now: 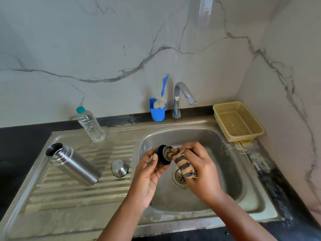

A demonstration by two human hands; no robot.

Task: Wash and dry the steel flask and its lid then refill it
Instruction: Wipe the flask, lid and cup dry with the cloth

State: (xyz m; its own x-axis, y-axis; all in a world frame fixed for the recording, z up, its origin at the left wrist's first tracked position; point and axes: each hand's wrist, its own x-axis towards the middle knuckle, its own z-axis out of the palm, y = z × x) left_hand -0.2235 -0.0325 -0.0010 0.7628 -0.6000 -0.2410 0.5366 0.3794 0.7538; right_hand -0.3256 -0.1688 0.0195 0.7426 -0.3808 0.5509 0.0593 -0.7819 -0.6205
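The steel flask [73, 164] stands open-mouthed on the ribbed drainboard [78, 192], leaning in the wide-angle view. Its steel cup lid [119, 168] sits upside down beside it. Over the sink basin [217, 171], my left hand [147, 174] grips a black inner stopper [162, 154]. My right hand [201, 169] holds a tan and dark striped cloth [183, 162], one end of which is pushed into the stopper's open side.
A clear water bottle [90, 125] with a teal cap stands at the drainboard's back. A blue cup [157, 112] with a bottle brush and the tap [182, 98] are behind the sink. A tan plastic basket [238, 120] sits at the back right. Marble walls close in behind and on the right.
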